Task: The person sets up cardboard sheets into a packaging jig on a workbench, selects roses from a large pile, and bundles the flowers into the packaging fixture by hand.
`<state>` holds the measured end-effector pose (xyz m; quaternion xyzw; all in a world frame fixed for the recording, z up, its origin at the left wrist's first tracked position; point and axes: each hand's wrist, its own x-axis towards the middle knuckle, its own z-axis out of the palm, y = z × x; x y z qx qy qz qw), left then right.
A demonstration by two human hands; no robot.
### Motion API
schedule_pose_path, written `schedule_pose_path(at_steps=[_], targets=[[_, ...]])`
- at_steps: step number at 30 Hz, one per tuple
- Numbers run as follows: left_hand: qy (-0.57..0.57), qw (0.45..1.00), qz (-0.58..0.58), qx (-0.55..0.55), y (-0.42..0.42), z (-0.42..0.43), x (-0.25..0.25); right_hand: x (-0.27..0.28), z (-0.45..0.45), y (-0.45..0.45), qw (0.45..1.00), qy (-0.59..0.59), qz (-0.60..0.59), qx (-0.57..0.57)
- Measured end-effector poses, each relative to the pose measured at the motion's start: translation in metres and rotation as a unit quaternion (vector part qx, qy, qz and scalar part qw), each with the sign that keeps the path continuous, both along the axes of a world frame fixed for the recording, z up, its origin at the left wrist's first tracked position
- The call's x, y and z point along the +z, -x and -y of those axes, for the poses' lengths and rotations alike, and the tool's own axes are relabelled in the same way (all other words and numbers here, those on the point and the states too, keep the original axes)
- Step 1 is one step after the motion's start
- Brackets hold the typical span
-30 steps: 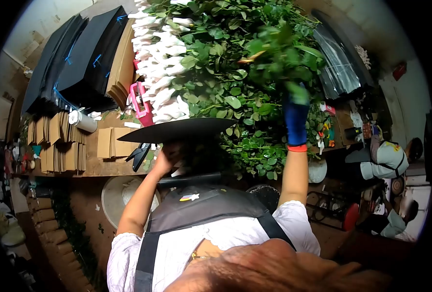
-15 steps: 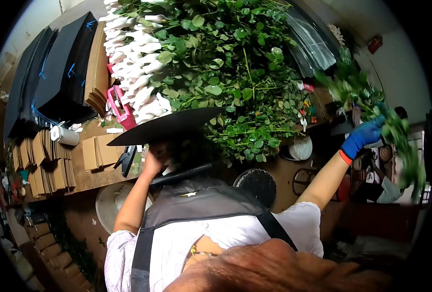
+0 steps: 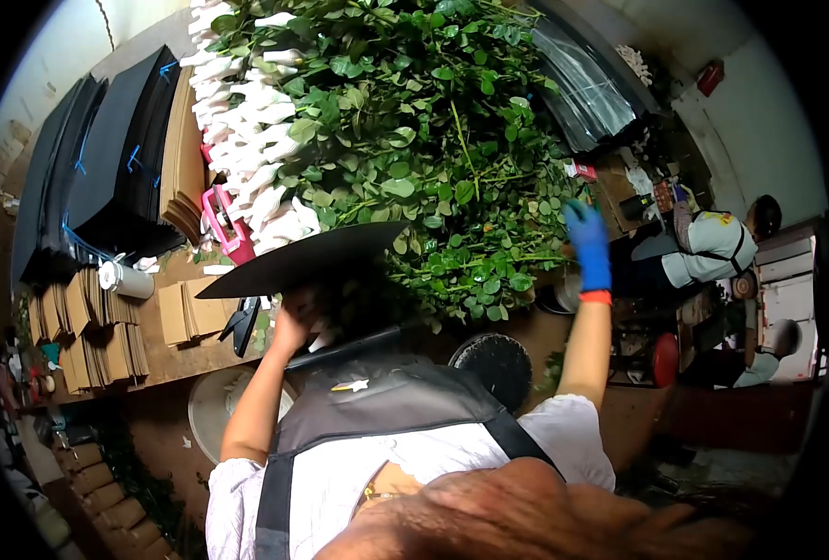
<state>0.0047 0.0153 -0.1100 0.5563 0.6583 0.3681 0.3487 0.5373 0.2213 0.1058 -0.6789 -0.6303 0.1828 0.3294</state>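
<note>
My right hand [image 3: 586, 241], in a blue glove with an orange cuff, is raised at the right edge of the pile of leafy stems [image 3: 433, 177]. Its fingers are stretched out with nothing in them. My bare left hand [image 3: 293, 322] is at the underside of a curved black sheet [image 3: 312, 259]. The sheet and its shadow hide the fingers, so their grip cannot be made out. White-wrapped flower heads [image 3: 270, 149] line the left side of the stem pile. Black-handled clippers [image 3: 241, 325] lie on the table left of that hand.
Stacks of black sheets [image 3: 120, 154] and brown cardboard pieces [image 3: 106, 327] stand at left, near a white cup [image 3: 125, 278] and a pink holder [image 3: 228, 224]. Clear plastic sleeves [image 3: 587, 84] lie at back right. A black-topped bucket [image 3: 491, 369] stands below. Another person [image 3: 713, 247] works at right.
My right hand has swung in from the far right to the stem pile, and the leafy stems it held are gone from it. My left hand and the black sheet have barely moved.
</note>
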Motion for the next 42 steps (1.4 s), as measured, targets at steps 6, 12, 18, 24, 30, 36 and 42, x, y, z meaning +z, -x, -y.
schedule_pose_path(at_steps=[6,12,18,24,30,36,42], targets=[[0.017,0.999,0.026,0.027,-0.005,0.004,0.011,0.018,-0.106,0.162,0.939,-0.3,0.057,0.158],[0.029,0.996,0.083,0.023,-0.011,0.002,0.034,0.05,-0.21,0.233,0.88,-0.375,0.272,0.101],[0.041,0.995,0.091,0.033,-0.008,0.005,0.019,0.062,-0.235,0.224,0.928,-0.278,0.203,0.142],[0.009,0.997,0.077,0.028,-0.006,0.009,0.002,0.117,-0.139,0.114,0.902,-0.427,0.045,0.029],[-0.02,0.999,0.039,0.011,-0.005,0.006,0.005,0.027,-0.039,-0.131,0.926,-0.268,0.104,-0.245],[-0.013,1.0,0.004,0.019,-0.001,0.008,-0.005,-0.104,0.117,-0.228,0.854,-0.206,-0.045,-0.475],[-0.018,1.0,0.017,0.012,-0.003,0.005,0.003,-0.15,0.095,-0.193,0.836,0.041,0.337,-0.431]])
